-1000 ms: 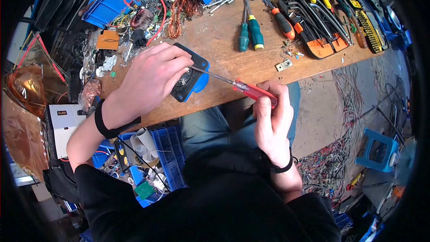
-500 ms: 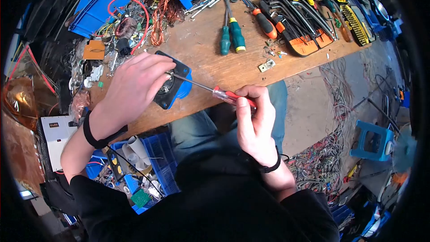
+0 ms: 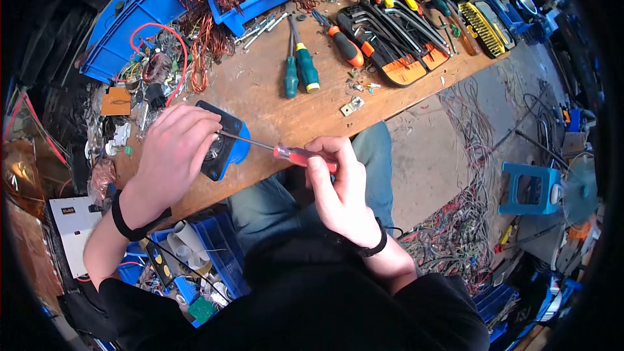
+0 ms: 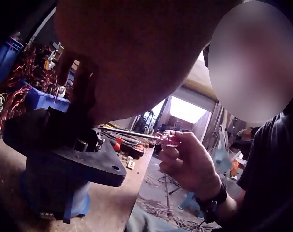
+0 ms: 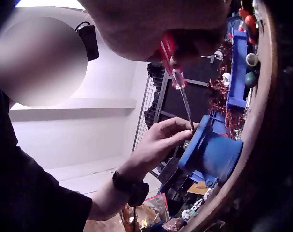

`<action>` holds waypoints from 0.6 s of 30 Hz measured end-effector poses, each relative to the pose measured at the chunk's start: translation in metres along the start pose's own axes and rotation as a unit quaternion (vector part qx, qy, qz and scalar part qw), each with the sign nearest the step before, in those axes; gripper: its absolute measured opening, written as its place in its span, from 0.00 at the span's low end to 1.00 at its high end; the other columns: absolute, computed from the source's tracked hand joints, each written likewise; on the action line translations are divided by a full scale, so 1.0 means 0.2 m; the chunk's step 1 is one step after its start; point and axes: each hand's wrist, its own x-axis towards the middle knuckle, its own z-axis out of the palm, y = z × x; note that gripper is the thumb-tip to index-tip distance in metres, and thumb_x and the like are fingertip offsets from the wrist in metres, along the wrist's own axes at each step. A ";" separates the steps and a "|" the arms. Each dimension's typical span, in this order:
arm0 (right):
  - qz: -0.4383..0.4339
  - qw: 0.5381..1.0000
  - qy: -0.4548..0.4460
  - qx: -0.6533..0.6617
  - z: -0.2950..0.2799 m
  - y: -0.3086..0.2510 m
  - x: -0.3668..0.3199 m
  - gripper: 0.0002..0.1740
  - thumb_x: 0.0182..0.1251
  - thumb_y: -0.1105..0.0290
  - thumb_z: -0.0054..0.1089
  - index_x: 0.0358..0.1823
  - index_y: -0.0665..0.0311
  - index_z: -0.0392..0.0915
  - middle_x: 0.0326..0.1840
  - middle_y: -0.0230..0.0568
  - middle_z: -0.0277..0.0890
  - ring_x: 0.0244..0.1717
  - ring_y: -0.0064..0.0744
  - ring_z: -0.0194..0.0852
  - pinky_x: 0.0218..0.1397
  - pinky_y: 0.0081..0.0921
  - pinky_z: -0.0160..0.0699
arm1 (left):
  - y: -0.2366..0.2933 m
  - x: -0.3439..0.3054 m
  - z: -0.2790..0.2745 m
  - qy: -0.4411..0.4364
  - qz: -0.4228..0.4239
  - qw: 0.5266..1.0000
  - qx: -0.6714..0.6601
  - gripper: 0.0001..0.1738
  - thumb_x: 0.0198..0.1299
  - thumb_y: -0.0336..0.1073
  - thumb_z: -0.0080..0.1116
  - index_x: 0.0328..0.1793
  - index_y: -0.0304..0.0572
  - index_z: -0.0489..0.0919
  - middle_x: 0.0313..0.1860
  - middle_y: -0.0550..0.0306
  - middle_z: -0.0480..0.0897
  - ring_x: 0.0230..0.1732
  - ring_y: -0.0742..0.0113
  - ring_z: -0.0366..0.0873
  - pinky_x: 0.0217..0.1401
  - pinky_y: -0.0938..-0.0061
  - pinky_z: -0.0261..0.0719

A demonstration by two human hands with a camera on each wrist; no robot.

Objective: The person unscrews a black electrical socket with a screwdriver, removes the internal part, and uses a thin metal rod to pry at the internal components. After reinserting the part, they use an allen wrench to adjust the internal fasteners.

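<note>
A blue part with a black square flange (image 3: pixel 229 148) stands on the wooden bench near its front edge. My left hand (image 3: pixel 174 149) is over the flange, fingers bent, thumb and fingertips pinching around the tip of the screwdriver. In the right wrist view that hand (image 5: pixel 158 145) meets the shaft at the flange face of the blue part (image 5: pixel 212 154). My right hand (image 3: pixel 341 188) grips the red handle of the screwdriver (image 3: pixel 302 156), its shaft running left, slightly tilted. What lies under the left fingertips is hidden.
Two green screwdrivers (image 3: pixel 305 68), an orange-black handled tool (image 3: pixel 346 47) and a hex key set (image 3: pixel 396 52) lie on the bench beyond. A small metal piece (image 3: pixel 351 106) is near the edge. Blue bins (image 3: pixel 133 32) and copper wire (image 3: pixel 201 45) stand at the back left.
The whole head view has shifted, so the bench things appear further left. Both hands keep their hold, and the screwdriver stays at the flange with little visible change.
</note>
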 end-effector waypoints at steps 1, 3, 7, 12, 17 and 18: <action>-0.045 0.998 0.016 -0.027 0.01 0.01 0.00 0.14 0.82 0.72 0.68 0.60 0.67 0.75 0.36 0.41 0.85 0.30 0.24 0.78 0.35 0.28 0.77 | 0.00 0.00 0.00 0.001 -0.002 1.000 -0.008 0.07 0.67 0.27 0.68 0.49 0.35 0.86 0.55 0.47 0.90 0.59 0.44 0.85 0.67 0.52 0.82; -0.064 0.997 0.020 -0.032 0.00 0.00 0.02 0.12 0.83 0.73 0.67 0.59 0.68 0.75 0.36 0.42 0.85 0.30 0.25 0.78 0.35 0.29 0.78 | 0.00 0.00 0.00 0.004 -0.003 1.000 -0.011 0.07 0.66 0.27 0.68 0.49 0.35 0.86 0.54 0.47 0.90 0.59 0.44 0.85 0.67 0.52 0.81; 0.015 0.998 -0.023 0.051 -0.01 -0.02 0.00 0.08 0.88 0.74 0.56 0.60 0.69 0.74 0.42 0.43 0.88 0.36 0.21 0.81 0.43 0.22 0.83 | -0.01 0.01 0.00 0.006 -0.001 1.000 -0.016 0.08 0.66 0.28 0.70 0.48 0.36 0.85 0.53 0.47 0.89 0.58 0.44 0.85 0.67 0.51 0.81; 0.004 0.998 0.039 0.053 0.00 0.02 -0.03 0.09 0.84 0.76 0.63 0.59 0.69 0.78 0.42 0.43 0.88 0.36 0.25 0.83 0.42 0.27 0.84 | 0.01 0.03 -0.02 0.014 -0.012 0.999 -0.045 0.08 0.68 0.30 0.70 0.49 0.37 0.84 0.52 0.47 0.89 0.57 0.44 0.86 0.67 0.51 0.80; 0.023 0.990 0.093 0.108 -0.03 -0.01 -0.02 0.11 0.91 0.69 0.55 0.64 0.65 0.73 0.45 0.43 0.87 0.34 0.20 0.78 0.44 0.21 0.81 | -0.05 0.03 -0.06 0.045 -0.022 0.998 -0.043 0.09 0.74 0.34 0.67 0.53 0.36 0.84 0.46 0.44 0.87 0.49 0.42 0.86 0.55 0.53 0.83; 0.015 0.988 0.100 0.118 -0.05 0.00 -0.01 0.12 0.92 0.66 0.55 0.64 0.65 0.73 0.45 0.43 0.87 0.34 0.20 0.78 0.44 0.21 0.80 | -0.09 0.03 -0.09 0.063 -0.036 0.997 -0.005 0.09 0.74 0.34 0.66 0.54 0.37 0.84 0.46 0.43 0.87 0.48 0.42 0.86 0.53 0.53 0.83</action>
